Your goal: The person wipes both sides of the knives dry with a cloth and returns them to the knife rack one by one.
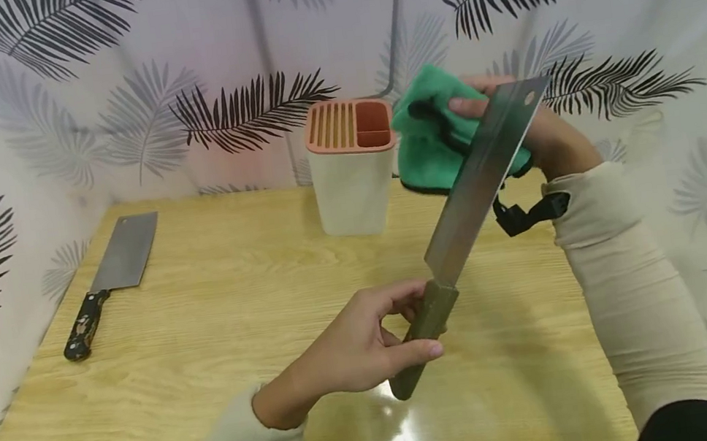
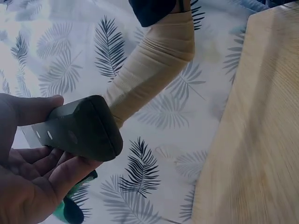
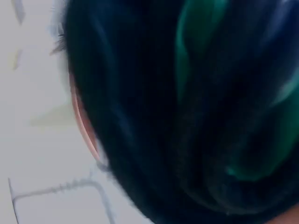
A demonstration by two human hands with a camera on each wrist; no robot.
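Observation:
In the head view, a cleaver (image 1: 478, 187) with a broad steel blade and an olive-green handle is held up at a slant, blade toward the upper right. My left hand (image 1: 368, 340) grips its handle (image 2: 88, 133) between thumb and fingers. Behind the blade, my right hand (image 1: 530, 125) holds a bunched green cloth (image 1: 433, 141) with dark edging. The blade hides part of the cloth and of that hand. Folds of the cloth (image 3: 154, 107) fill most of the right wrist view.
A second cleaver (image 1: 125, 252) with a black handle lies at the left of the wooden table (image 1: 220, 318). At the back stands a white knife holder (image 1: 353, 191) with an orange slotted top. Leaf-patterned curtains (image 1: 198, 33) surround the table.

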